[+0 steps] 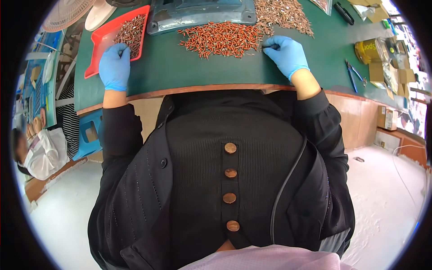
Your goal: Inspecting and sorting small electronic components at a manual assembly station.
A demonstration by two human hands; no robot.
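Observation:
My left hand [114, 66] wears a blue glove and rests at the near edge of a red tray [101, 41], its fingertips pinched by the small reddish-brown pieces [131, 32] heaped in it. My right hand [284, 54], also in a blue glove, lies on the green table top [171, 67]. Its fingers are closed at the right end of a pile of small orange and silver parts [221, 39], pinching one or a few of them. A second heap of similar parts [281, 13] lies farther back.
A grey-blue metal base [198, 15] stands behind the pile. Blue-handled pliers [355, 74], a yellow tape roll [368, 50] and cardboard boxes [405, 76] sit at the right. A white fan [67, 13] is at the far left. Another person [38, 150] sits low on the left.

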